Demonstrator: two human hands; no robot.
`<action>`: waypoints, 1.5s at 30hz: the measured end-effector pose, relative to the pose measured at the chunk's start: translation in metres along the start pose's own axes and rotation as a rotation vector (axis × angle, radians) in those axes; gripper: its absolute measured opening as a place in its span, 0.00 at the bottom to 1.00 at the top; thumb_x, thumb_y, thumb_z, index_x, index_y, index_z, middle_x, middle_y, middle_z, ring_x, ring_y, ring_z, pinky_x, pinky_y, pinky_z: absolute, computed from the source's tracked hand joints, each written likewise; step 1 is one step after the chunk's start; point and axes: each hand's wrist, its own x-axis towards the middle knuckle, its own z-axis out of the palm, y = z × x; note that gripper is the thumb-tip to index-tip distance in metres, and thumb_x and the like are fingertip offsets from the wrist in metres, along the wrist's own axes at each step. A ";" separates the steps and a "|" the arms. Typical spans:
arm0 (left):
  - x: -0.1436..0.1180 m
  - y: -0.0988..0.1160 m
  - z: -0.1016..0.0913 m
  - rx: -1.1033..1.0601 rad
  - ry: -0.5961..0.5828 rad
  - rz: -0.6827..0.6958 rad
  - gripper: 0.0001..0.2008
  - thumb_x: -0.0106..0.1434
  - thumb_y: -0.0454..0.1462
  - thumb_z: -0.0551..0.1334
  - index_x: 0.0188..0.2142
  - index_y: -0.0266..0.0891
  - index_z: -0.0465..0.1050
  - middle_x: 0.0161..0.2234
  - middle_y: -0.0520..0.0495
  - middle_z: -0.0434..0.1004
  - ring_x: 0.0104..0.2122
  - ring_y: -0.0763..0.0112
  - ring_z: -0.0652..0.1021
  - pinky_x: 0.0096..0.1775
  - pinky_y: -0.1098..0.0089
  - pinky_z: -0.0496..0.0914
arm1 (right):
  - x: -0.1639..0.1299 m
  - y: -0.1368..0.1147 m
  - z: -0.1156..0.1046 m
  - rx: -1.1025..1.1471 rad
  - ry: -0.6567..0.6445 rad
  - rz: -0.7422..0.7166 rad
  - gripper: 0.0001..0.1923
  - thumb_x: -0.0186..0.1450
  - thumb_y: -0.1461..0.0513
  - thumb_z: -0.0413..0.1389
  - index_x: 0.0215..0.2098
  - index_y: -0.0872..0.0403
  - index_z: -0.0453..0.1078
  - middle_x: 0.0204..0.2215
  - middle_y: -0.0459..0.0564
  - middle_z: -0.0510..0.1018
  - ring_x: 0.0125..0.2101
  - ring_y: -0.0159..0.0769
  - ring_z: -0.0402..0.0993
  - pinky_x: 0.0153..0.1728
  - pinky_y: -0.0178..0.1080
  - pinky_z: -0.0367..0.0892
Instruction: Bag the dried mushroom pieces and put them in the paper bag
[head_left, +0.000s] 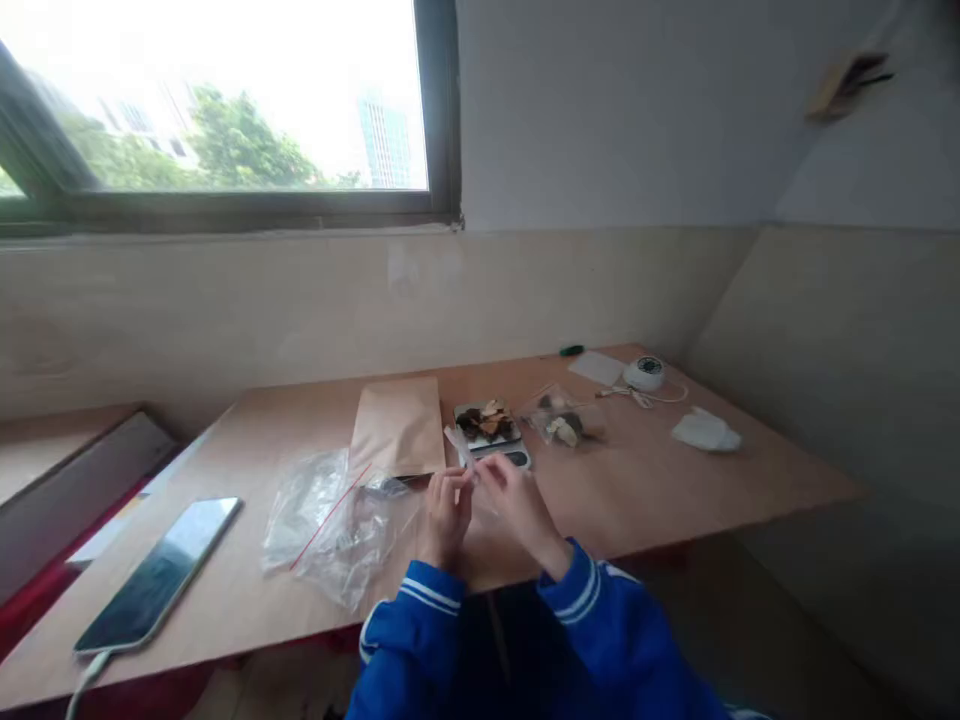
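Both hands, left hand (445, 515) and right hand (517, 505), pinch a small clear bag (460, 448) at 6 o'clock of the scale (491, 440); it looks light, limp and slippery, best pinched at its mouth.

No readable text anywhere — phone (161, 572) screen is dark, brown envelope (398, 428) is blank, scale (491, 436) display is too blurred, white device (644, 373) shows no legible marking.

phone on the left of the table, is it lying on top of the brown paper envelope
No, the phone lies flat on the bare table near the left edge, apart from the brown paper envelope farther back.
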 end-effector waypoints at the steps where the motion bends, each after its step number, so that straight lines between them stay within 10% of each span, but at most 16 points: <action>1: -0.002 -0.004 0.001 0.018 0.081 -0.018 0.04 0.62 0.30 0.56 0.32 0.40 0.64 0.33 0.49 0.70 0.33 0.72 0.73 0.35 0.70 0.70 | 0.003 0.006 -0.003 -0.006 0.079 0.047 0.13 0.66 0.54 0.47 0.34 0.52 0.68 0.28 0.48 0.78 0.29 0.36 0.75 0.29 0.34 0.65; 5: -0.007 -0.016 0.005 0.056 0.329 -0.099 0.04 0.62 0.30 0.56 0.37 0.39 0.66 0.33 0.48 0.69 0.35 0.71 0.73 0.36 0.68 0.69 | 0.024 0.031 -0.019 -0.018 0.263 0.125 0.17 0.66 0.51 0.45 0.33 0.54 0.68 0.27 0.52 0.77 0.28 0.39 0.75 0.28 0.36 0.66; 11: -0.008 -0.020 0.005 0.040 0.380 -0.181 0.04 0.61 0.34 0.58 0.37 0.39 0.66 0.32 0.49 0.69 0.34 0.70 0.72 0.35 0.67 0.68 | 0.071 0.061 -0.041 -0.197 0.162 -0.026 0.17 0.68 0.54 0.43 0.38 0.55 0.69 0.37 0.54 0.77 0.39 0.39 0.73 0.42 0.40 0.66; 22: 0.002 -0.015 0.002 0.138 0.446 -0.326 0.04 0.63 0.35 0.57 0.38 0.38 0.64 0.36 0.46 0.67 0.36 0.69 0.69 0.36 0.67 0.65 | 0.088 0.084 0.009 -0.749 0.128 0.111 0.28 0.61 0.53 0.55 0.54 0.61 0.61 0.47 0.66 0.68 0.48 0.53 0.62 0.47 0.48 0.59; 45: 0.005 -0.015 0.005 0.081 0.387 -0.364 0.07 0.63 0.38 0.56 0.41 0.39 0.65 0.40 0.44 0.69 0.43 0.66 0.71 0.45 0.61 0.64 | 0.076 0.090 -0.010 -0.123 0.214 0.005 0.15 0.56 0.66 0.57 0.43 0.57 0.72 0.40 0.55 0.78 0.38 0.39 0.75 0.43 0.44 0.69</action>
